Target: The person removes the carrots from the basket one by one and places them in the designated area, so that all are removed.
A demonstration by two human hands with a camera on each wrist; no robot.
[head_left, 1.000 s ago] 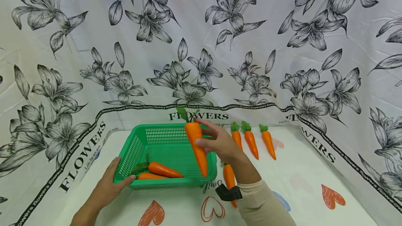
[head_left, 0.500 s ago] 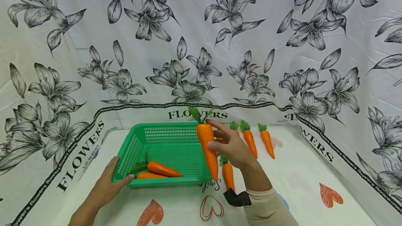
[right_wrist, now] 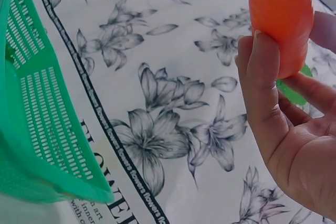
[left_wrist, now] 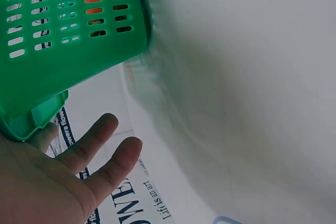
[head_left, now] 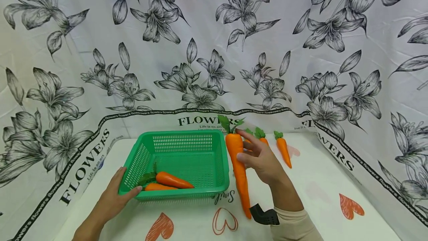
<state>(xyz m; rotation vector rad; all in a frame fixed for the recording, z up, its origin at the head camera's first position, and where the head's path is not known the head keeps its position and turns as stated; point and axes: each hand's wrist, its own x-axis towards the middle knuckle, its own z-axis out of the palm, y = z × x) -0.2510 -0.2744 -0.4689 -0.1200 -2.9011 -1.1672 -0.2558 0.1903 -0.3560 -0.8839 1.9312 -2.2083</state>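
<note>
My right hand (head_left: 262,157) pinches a carrot (head_left: 235,155) between thumb and fingers, its leafy top up, just right of the green basket (head_left: 180,194). In the right wrist view the carrot's orange body (right_wrist: 281,14) rises from the fingers and thumb. My left hand (head_left: 112,196) holds the basket's front left corner, thumb on the rim; in the left wrist view two fingers (left_wrist: 118,166) spread away from the wall. Two carrots (head_left: 174,179) with green leaves lie at the basket's front left.
Right of the basket, several carrots lie on the white tabletop, the rightmost carrot (head_left: 284,153) fully visible. Another carrot (head_left: 245,198) is partly hidden behind the held one. A flower-print cloth (head_left: 214,29) hangs behind, and hearts (head_left: 351,206) are printed on the table cover.
My right hand has carried the carrot to the right, from over the basket's right part to beyond its right rim. The left hand stays at the basket's corner.
</note>
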